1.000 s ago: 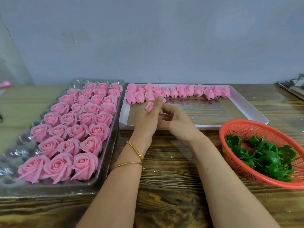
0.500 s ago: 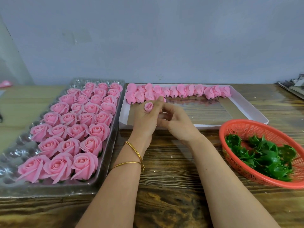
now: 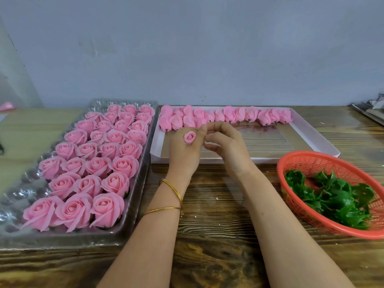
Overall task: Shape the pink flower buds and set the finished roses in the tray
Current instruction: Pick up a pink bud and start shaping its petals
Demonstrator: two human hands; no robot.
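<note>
Fingers (image 3: pixel 202 129) of the left hand (image 3: pixel 184 156) grasp a pink bud (image 3: pixel 189 137), its spiral turned slightly more toward the camera than a second ago. Otherwise it has barely moved, so shaping seems unfinished. The right hand (image 3: pixel 230 150) curls against them; whether it pinches anything I cannot tell. The tray (image 3: pixel 72 240) of finished roses (image 3: pixel 108 208) lies left on the wooden tabletop (image 3: pixel 218 215), under a plain grey-blue wall (image 3: pixel 207 48).
</note>
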